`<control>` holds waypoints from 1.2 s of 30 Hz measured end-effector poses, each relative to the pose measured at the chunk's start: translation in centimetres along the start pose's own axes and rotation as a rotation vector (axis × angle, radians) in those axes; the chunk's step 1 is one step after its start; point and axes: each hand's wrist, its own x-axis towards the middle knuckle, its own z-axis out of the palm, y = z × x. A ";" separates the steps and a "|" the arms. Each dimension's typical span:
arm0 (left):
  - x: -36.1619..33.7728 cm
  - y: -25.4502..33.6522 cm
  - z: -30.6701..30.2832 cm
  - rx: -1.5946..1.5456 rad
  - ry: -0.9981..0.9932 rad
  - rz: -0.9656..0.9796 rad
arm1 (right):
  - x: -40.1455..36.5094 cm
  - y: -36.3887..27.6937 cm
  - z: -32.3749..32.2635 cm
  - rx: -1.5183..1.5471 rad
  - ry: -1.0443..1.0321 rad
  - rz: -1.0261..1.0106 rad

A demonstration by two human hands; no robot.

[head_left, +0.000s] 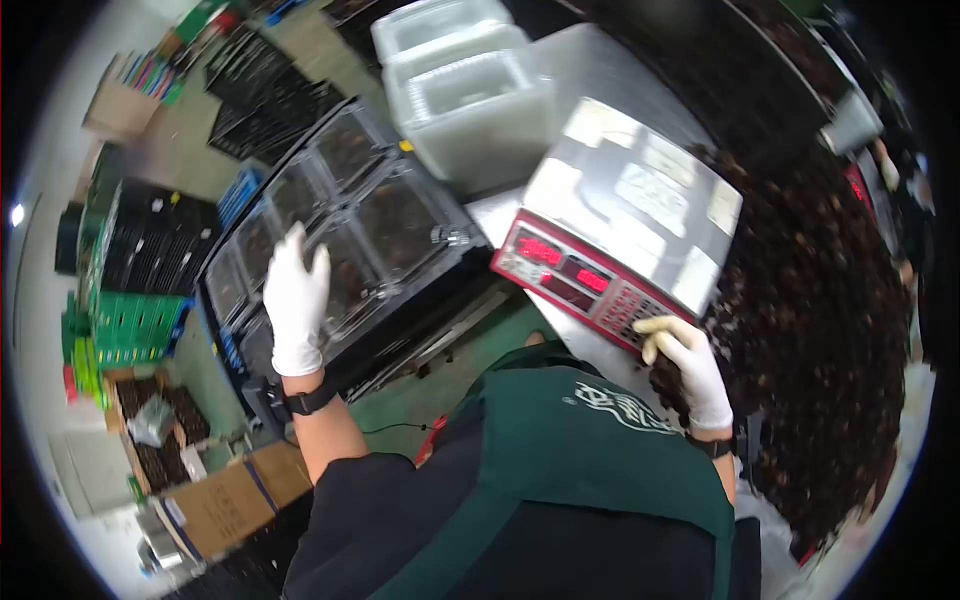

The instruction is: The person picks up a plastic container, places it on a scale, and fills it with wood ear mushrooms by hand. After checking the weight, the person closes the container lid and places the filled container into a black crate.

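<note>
My left hand (297,305), in a white glove, is open with fingers apart over a black crate (385,325) of clear plastic boxes (398,222). The boxes have dark contents and stand side by side. My right hand (690,375), also gloved, is at the front corner of a red-edged digital scale (620,215). Its index finger is stretched out right at the keypad (628,308), thumb a little apart below it, and I see nothing held. Red digits glow on the display (563,265). The steel weighing plate carries worn white patches.
Stacked translucent tubs (470,90) stand beyond the crate, beside the scale. A large heap of dark brown pieces (810,350) spreads along the right. Black crates (160,235), green crates (140,325) and a cardboard box (225,505) line the left. Another person (910,195) is at the far right.
</note>
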 end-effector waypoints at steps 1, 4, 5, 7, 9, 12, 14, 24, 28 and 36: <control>1.7 2.1 0.4 -0.221 0.191 0.212 | -0.1 0.6 -0.2 0.003 0.011 -0.030; 6.7 11.4 0.1 -0.371 0.304 0.635 | -0.8 1.7 -0.7 0.115 0.021 -0.017; 8.4 13.5 0.6 -0.318 0.380 0.777 | -1.2 1.8 -0.6 0.104 0.052 -0.054; 11.0 15.5 2.7 -0.359 0.165 0.811 | -2.3 2.4 -1.5 0.213 0.020 0.029; 12.9 16.4 3.2 -0.283 -0.079 0.750 | -3.4 4.2 -1.8 0.277 0.064 -0.040; 14.1 15.7 3.0 -0.231 -0.080 0.773 | -4.8 7.3 -3.4 0.344 0.141 -0.032; 14.0 15.6 3.1 -0.266 -0.037 0.804 | -5.2 9.5 -4.2 0.322 0.243 -0.106; 7.2 21.5 -1.8 -0.358 0.420 1.016 | -3.9 2.9 -5.7 0.192 0.383 -0.161; -0.8 25.7 3.1 -0.212 0.139 1.273 | -1.3 -4.7 -3.7 -0.084 0.398 -0.493; -6.1 28.4 9.9 -0.294 -0.134 1.285 | 7.3 -4.0 -1.2 -0.484 0.466 -0.737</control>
